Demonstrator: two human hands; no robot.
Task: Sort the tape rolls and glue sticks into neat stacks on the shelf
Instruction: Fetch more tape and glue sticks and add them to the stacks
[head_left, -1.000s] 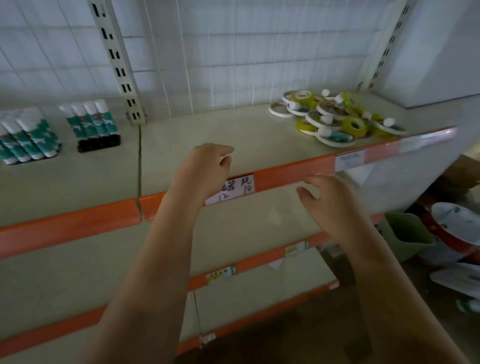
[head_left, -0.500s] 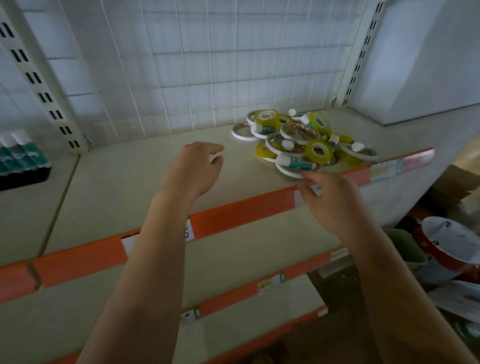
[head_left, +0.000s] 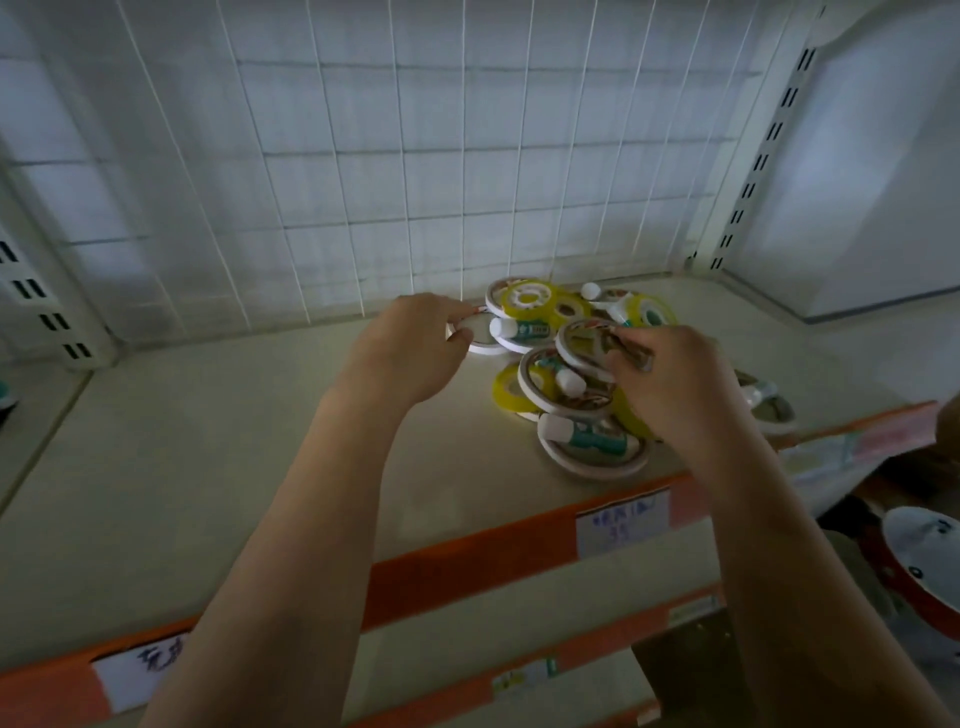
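The right hand (head_left: 675, 384) has its fingers curled over a white-rimmed tape roll (head_left: 584, 345) at the top of the heap, pinching its far rim and holding it tilted. The fingertips are turned away, so exactly how they pinch is hard to see. The left hand (head_left: 410, 345) curls thumb and fingers round the edge of a flat white ring (head_left: 480, 338) lying at the left fringe of the pile, close to the wire-grid back panel (head_left: 415, 156); the back of the hand hides part of that ring.

The heap (head_left: 576, 374) lies on the top shelf (head_left: 234, 441), towards its right end and reaching from near the back panel almost to the orange front lip (head_left: 467, 561). It is jumbled and overlapping, so a firm count is not possible. I can pick out about four yellow tape rolls and some five or six white-rimmed ones. Four glue sticks show white caps: one by the front (head_left: 587, 435), one lying across a ring near the left hand (head_left: 522, 328), one in the middle (head_left: 563, 376), one at the back beside a yellow roll (head_left: 626, 313). The right wrist covers the heap's right side; more pieces peek out beyond it.

The price label (head_left: 621, 519) on the lip is too blurred to read. At the lower right a red and white object (head_left: 919, 561) is cut off by the frame edge.
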